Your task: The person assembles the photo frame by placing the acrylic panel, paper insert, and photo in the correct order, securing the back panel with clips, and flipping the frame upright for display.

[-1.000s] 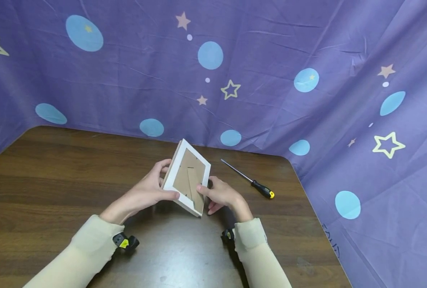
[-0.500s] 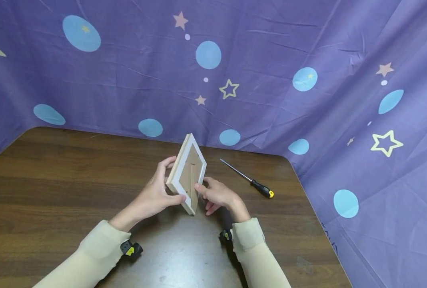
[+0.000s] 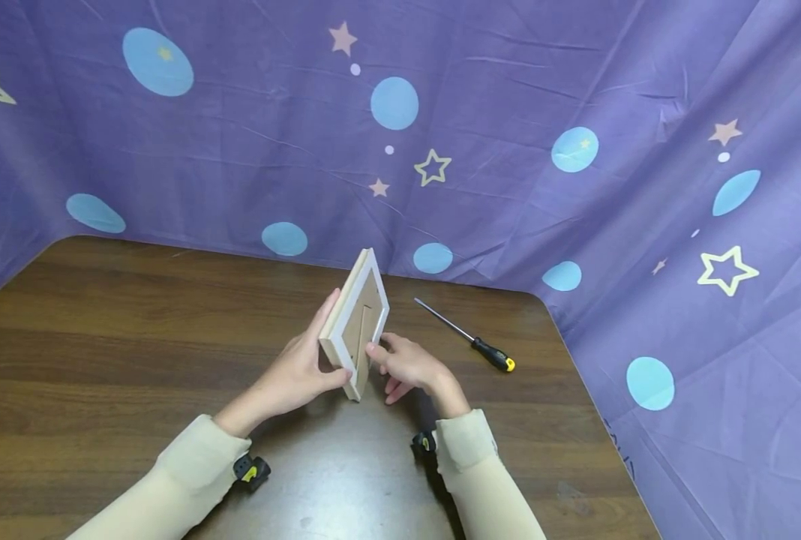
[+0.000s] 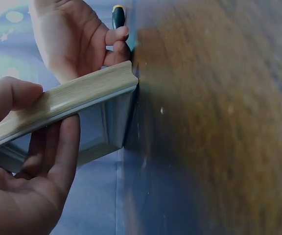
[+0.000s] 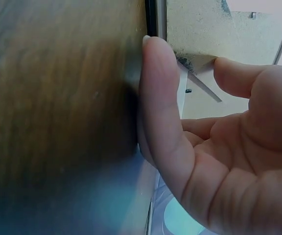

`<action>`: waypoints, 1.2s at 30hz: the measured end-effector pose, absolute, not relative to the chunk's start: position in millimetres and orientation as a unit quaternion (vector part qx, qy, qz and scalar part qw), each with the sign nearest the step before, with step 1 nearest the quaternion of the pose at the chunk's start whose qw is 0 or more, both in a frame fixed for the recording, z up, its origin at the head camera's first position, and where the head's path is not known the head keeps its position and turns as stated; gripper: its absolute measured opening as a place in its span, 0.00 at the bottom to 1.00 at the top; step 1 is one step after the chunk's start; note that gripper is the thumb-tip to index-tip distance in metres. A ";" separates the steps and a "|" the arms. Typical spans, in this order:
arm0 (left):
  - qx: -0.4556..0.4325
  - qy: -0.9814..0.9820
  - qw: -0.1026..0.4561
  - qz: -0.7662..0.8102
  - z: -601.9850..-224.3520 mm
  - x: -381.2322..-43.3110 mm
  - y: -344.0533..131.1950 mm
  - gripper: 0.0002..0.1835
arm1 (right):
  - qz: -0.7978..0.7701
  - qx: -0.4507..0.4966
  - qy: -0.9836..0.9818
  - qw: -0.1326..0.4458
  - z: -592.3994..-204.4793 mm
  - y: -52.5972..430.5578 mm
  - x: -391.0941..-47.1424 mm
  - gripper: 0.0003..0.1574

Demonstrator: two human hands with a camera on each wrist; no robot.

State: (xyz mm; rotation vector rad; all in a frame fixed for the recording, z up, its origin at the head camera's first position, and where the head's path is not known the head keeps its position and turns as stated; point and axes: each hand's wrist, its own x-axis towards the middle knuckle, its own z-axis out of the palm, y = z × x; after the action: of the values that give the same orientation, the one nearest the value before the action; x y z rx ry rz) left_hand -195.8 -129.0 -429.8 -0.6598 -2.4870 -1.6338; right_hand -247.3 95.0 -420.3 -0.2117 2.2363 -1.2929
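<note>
A picture frame (image 3: 338,331) with a pale wooden rim stands tilted on its lower edge, its brown back (image 5: 251,41) and stand leg (image 3: 365,326) turned toward my right. My left hand (image 3: 301,373) grips its left side, thumb on the wooden edge (image 4: 97,84), fingers over the front. On the other side, my right hand (image 3: 415,367) holds the frame low, thumb against the stand leg, with some fingers hidden behind the frame's edge. In the left wrist view part of the glazed front (image 4: 92,125) shows between the fingers.
A screwdriver (image 3: 492,354) with a black and yellow handle lies right of the frame on the brown wooden table (image 3: 137,322). Behind and to the right hangs a purple curtain (image 3: 495,90) printed with stars and blue dots. A small device is strapped at each wrist.
The left hand has swung the picture frame more upright and turned its back further to the right. My right hand has stayed nearly in place, and the screwdriver has not moved.
</note>
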 end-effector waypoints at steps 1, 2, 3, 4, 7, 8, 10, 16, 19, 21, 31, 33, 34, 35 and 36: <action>-0.219 -0.818 0.052 -0.530 -429.1 -195.7 -128.8 0.66 | -0.480 -0.081 0.830 0.273 -420.1 95.4 -247.7 0.41; -0.221 -0.822 0.057 -0.521 -428.4 -195.7 -128.7 0.65 | -0.480 -0.084 0.829 0.274 -419.8 95.9 -248.2 0.40; -0.223 -0.827 0.063 -0.512 -427.7 -195.6 -128.7 0.65 | -0.481 -0.086 0.828 0.274 -419.4 96.7 -248.8 0.40; -0.225 -0.833 0.069 -0.501 -426.8 -195.7 -128.6 0.64 | -0.483 -0.088 0.828 0.272 -418.9 97.6 -249.5 0.39; -0.233 -0.844 0.082 -0.476 -424.4 -195.9 -128.9 0.63 | -0.497 -0.086 0.825 0.253 -415.7 101.9 -251.7 0.37; -0.236 -0.845 0.081 -0.474 -423.7 -196.0 -128.8 0.63 | -0.506 -0.084 0.823 0.242 -414.1 103.6 -252.3 0.37; -0.243 -0.841 0.075 -0.478 -422.4 -196.2 -128.8 0.63 | -0.533 -0.077 0.815 0.213 -410.5 107.2 -254.1 0.35; -0.253 -0.830 0.042 -0.496 -418.0 -194.6 -127.1 0.63 | -0.628 -0.056 0.767 0.124 -391.0 114.1 -256.4 0.32; -0.255 -0.835 0.038 -0.487 -416.1 -192.8 -125.8 0.63 | -0.656 -0.056 0.744 0.114 -380.5 115.2 -254.0 0.34; -0.261 -0.840 0.043 -0.475 -415.1 -191.5 -125.1 0.63 | -0.665 -0.059 0.736 0.116 -376.3 115.5 -252.2 0.35; -0.303 -0.858 0.060 -0.411 -411.8 -186.4 -120.9 0.59 | -0.669 -0.070 0.734 0.094 -369.3 112.2 -248.1 0.44; -0.313 -0.859 0.059 -0.400 -412.0 -185.7 -119.9 0.57 | -0.664 -0.067 0.739 0.087 -369.9 111.9 -248.1 0.43; -0.317 -0.860 0.059 -0.394 -412.3 -185.4 -119.6 0.56 | -0.662 -0.067 0.742 0.085 -370.1 111.7 -248.1 0.43; -0.322 -0.861 0.061 -0.389 -412.6 -185.1 -119.4 0.55 | -0.659 -0.066 0.744 0.083 -370.5 111.7 -248.0 0.43; -0.328 -0.860 0.063 -0.385 -412.7 -184.7 -119.2 0.54 | -0.657 -0.066 0.747 0.082 -371.2 111.7 -248.3 0.42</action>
State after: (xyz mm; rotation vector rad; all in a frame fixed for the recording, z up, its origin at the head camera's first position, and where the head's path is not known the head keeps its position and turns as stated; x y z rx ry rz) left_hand -184.7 -119.2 -412.7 -0.9902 -2.6000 -1.1644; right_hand -248.3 111.7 -371.2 -0.1974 2.2314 -1.9628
